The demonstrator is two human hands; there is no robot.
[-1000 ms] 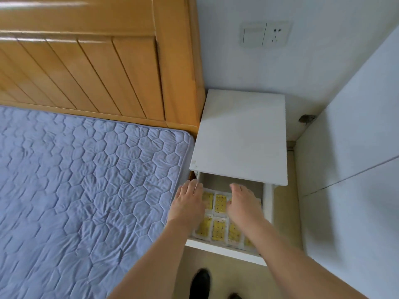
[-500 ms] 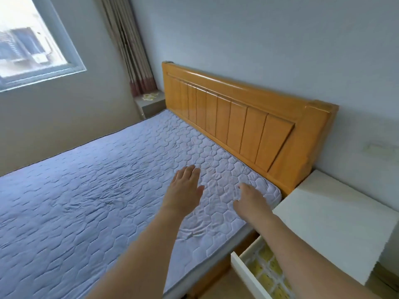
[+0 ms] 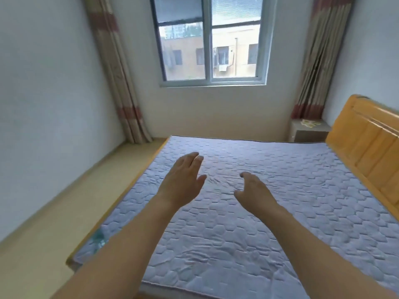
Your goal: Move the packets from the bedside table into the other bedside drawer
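Empty-handed, you are facing across the bed toward the far corner.

Your left hand [image 3: 183,180] is hovering flat, fingers spread; your right hand [image 3: 253,190] is loosely curled, holding nothing. The small yellow packets [image 3: 309,123] are lying on the pale wooden bedside table [image 3: 311,133] well ahead and rightward, nearer your right hand.

Packets [image 3: 310,123] on bedside table [image 3: 302,134], beyond mattress [image 3: 259,212].

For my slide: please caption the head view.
Both empty hands hover over the quilted lavender mattress, facing the window.
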